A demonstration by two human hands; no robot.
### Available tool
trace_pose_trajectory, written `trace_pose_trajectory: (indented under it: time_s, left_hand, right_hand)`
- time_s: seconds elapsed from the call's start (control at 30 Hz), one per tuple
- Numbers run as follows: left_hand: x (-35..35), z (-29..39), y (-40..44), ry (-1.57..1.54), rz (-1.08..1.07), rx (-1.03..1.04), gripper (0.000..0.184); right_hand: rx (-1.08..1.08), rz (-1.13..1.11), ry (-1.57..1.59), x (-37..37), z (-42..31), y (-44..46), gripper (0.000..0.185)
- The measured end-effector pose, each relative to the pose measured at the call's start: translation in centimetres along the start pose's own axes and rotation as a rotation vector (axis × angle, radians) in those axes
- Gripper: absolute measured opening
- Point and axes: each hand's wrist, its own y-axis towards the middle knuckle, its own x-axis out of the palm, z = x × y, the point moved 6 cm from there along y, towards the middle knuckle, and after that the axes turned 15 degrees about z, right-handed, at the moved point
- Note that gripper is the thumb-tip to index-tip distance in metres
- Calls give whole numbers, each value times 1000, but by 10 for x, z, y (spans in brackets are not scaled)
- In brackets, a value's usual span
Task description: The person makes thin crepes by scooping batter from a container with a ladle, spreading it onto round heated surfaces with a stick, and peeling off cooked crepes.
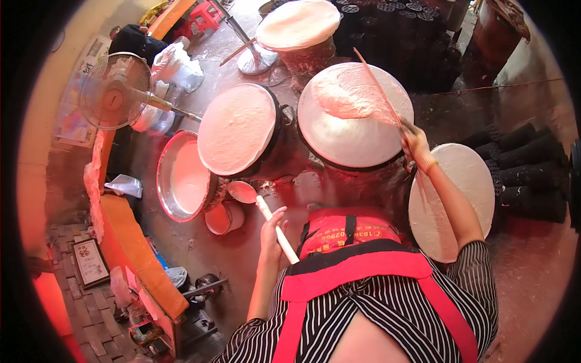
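Observation:
My right hand (416, 144) is closed around the end of a long thin wooden spreader (378, 88), which lies slantwise across a round domed griddle (339, 142). Pale batter (345, 94) covers the upper part of that griddle, while bare metal shows lower down. Lower left, my left hand (272, 236) grips the pale handle of a ladle (243, 192). The ladle's bowl is near a small bucket (223, 218). A wide basin of batter (184, 175) stands to the left of the ladle.
Other round griddles bear pale sheets: one at the left (237, 128), one at the back (298, 24), one at the right (451, 199). A standing fan (115, 91) is at the left, above an orange-edged counter (136, 254). Black cylinders (532, 169) lie at the far right.

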Motion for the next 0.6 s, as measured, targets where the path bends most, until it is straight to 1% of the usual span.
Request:
trace_pose_trajectory:
  time_s: [0.03,0.07,0.1,0.17,0.2,0.23,0.3,0.33,0.37,0.43,0.5,0.53,0.57,0.6]
  left_hand:
    - [3,3,-7,2,-11,27,26]
    - [0,0,-4,48,-28,14,30]
    - [0,0,-10,54,-13,21,30]
    - [-3,2,-22,110,39,31,31]
    - [-9,-2,-21,124,41,34,32]
    - [-17,-7,-19,127,54,34,32]
    - [-31,-17,-17,156,57,21,32]
    - [-21,-9,-33,113,125,58,33]
    - [-22,-7,-38,124,132,58,33]
    - [-24,-6,-44,134,135,39,34]
    - [-24,-1,-47,163,144,36,35]
    - [-22,2,-44,169,139,57,35]
    - [-21,4,-40,173,130,77,36]
    - [-22,5,-29,189,65,83,37]
  right_hand:
    - [-7,-38,-14,15,0,18,38]
    - [-12,-77,-29,30,2,26,38]
    - [37,-225,-118,48,-13,0,39]
    - [-18,-338,-142,56,-3,-13,40]
    - [-88,-331,-215,45,-4,-21,37]
    - [-81,-342,-210,34,-13,-20,37]
    - [94,-287,-325,8,-18,-17,31]
    - [55,-205,-341,6,-21,-2,33]
    - [-74,-173,-272,10,-15,19,38]
    - [-72,-177,-74,34,-11,39,42]
    - [-1,-341,-41,48,2,4,43]
    - [2,-328,-257,42,-9,-30,41]
    - [-40,-345,-219,31,26,-30,40]
    - [56,-325,-167,17,25,-60,39]
